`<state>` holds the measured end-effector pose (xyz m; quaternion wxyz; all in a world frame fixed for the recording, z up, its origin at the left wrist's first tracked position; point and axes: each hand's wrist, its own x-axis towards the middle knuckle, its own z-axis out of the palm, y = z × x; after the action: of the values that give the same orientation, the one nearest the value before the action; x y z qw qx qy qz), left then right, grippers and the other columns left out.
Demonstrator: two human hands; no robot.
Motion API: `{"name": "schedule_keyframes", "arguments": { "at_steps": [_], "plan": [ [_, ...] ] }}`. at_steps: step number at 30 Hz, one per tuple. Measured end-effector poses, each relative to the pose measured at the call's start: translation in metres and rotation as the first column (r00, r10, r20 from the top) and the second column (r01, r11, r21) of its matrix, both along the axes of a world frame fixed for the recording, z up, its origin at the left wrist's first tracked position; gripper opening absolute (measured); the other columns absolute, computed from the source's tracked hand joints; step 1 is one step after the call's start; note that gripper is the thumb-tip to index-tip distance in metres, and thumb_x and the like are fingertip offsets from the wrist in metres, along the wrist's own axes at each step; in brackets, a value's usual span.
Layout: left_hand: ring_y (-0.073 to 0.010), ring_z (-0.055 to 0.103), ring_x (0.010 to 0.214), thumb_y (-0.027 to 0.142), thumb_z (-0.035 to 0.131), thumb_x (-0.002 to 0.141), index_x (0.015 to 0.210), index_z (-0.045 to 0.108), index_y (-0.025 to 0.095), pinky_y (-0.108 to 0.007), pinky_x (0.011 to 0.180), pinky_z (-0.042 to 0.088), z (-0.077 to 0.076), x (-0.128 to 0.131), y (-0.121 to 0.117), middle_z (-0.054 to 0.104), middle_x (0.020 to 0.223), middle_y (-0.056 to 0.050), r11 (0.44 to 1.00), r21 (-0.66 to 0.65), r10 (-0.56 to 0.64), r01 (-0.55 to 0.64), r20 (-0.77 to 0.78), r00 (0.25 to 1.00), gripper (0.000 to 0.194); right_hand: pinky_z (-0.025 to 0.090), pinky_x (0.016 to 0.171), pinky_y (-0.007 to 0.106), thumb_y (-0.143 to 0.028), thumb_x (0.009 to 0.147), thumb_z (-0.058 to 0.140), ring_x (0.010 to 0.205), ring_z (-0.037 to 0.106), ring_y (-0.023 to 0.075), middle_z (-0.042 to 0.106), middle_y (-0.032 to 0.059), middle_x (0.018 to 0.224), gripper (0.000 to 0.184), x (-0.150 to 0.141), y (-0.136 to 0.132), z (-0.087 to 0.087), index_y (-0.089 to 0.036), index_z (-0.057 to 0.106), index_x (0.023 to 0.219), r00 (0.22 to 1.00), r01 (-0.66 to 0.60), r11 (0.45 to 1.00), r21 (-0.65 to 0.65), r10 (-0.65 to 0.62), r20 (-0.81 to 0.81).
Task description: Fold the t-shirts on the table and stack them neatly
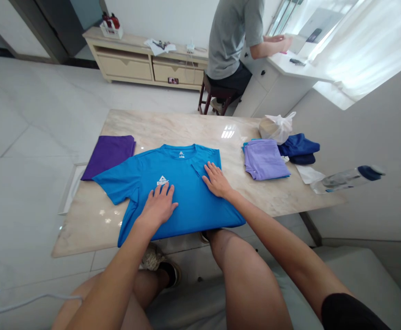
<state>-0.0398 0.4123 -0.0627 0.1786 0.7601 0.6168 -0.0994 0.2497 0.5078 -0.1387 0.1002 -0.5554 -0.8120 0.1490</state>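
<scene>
The blue T-shirt (186, 201) is lying across the near edge of the table (173, 126), under the left fingers (168, 189) and right fingers (215, 170), which are spreading open on its front.

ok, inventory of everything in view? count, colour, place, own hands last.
T-shirt: 1, blue, table front, overhanging edge
Table: 1, beige marbled, centre
Purple cloth: 1, folded, table left
Lavender cloth: 1, folded, table right
Dark blue cloth: count unclear, beside lavender
Bag: 1, white, table's far right
Bottle: 1, clear, blue cap, right end
Low cabinet: 1, cream, far wall
Basket: 1, white, on cabinet
Red bottles: count unclear, in basket
Stool: 1, dark brown, under other person
Other person: 1, grey top, by window
Curtain: 1, white, upper right
Cable: 1, white, lower left
Left hand: 1, on shirt, grip open
Right hand: 1, on shirt, grip open
</scene>
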Motion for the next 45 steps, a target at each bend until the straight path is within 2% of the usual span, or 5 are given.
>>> {"name": "schedule_keyframes", "arguments": {
  "at_steps": [6, 12, 25, 35, 45],
  "plan": [
    [-0.0416, 0.055, 0.155, 0.037, 0.051, 0.113, 0.161, 0.058, 0.016, -0.056, 0.121, 0.05, 0.023, 0.005, 0.003, 0.057, 0.167, -0.026, 0.996, 0.087, -0.011, 0.009, 0.03, 0.999, 0.054, 0.035, 0.138, 0.058, -0.042, 0.114, 0.045, 0.166, 0.043, 0.0341, 0.045, 0.019, 0.178, 0.065, 0.011, -0.005, 0.031, -0.015, 0.046, 0.173, 0.988, 0.011, 0.99, 0.143, 0.011, -0.154],
    [-0.0397, 0.068, 0.136, 0.036, 0.045, 0.115, 0.142, 0.07, 0.012, -0.048, 0.108, 0.056, 0.045, 0.0, -0.012, 0.072, 0.147, -0.024, 0.994, 0.106, 0.025, -0.025, 0.001, 1.0, 0.045, 0.039, 0.137, 0.056, -0.041, 0.113, 0.046, 0.162, 0.049, 0.0336, 0.053, 0.019, 0.173, 0.066, -0.037, -0.021, 0.053, -0.016, 0.045, 0.174, 0.988, -0.108, 0.99, 0.09, 0.117, -0.101],
    [-0.0422, 0.07, 0.128, 0.036, 0.046, 0.113, 0.14, 0.071, 0.013, -0.051, 0.098, 0.057, 0.048, -0.033, -0.029, 0.075, 0.133, -0.025, 0.96, 0.122, 0.237, -0.253, 0.131, 0.963, 0.043, 0.024, 0.139, 0.065, -0.046, 0.115, 0.038, 0.172, 0.031, 0.0355, 0.038, 0.0187, 0.182, 0.068, -0.016, -0.042, -0.016, -0.014, 0.043, 0.175, 0.995, 0.061, 0.979, 0.196, -0.076, 0.068],
    [-0.0361, 0.068, 0.129, 0.035, 0.04, 0.115, 0.154, 0.06, 0.017, -0.044, 0.098, 0.055, 0.057, -0.01, -0.012, 0.072, 0.139, -0.021, 0.913, 0.248, 0.308, -0.324, 0.101, 0.946, 0.047, 0.021, 0.14, 0.061, -0.048, 0.116, 0.036, 0.173, 0.028, 0.034, 0.035, 0.0167, 0.184, 0.069, -0.025, -0.047, -0.013, -0.014, 0.044, 0.175, 0.996, 0.077, 0.975, 0.207, -0.085, 0.033],
    [-0.0289, 0.068, 0.14, 0.031, 0.057, 0.108, 0.152, 0.06, 0.016, -0.036, 0.109, 0.053, 0.019, -0.009, 0.018, 0.071, 0.153, -0.019, 0.82, 0.121, 0.483, -0.56, 0.379, 0.789, 0.047, 0.026, 0.137, 0.063, -0.044, 0.113, 0.04, 0.168, 0.037, 0.0354, 0.046, 0.0193, 0.178, 0.063, -0.021, -0.041, -0.009, -0.015, 0.051, 0.168, 0.991, 0.067, 0.978, 0.196, -0.041, -0.13]
  ]
}}
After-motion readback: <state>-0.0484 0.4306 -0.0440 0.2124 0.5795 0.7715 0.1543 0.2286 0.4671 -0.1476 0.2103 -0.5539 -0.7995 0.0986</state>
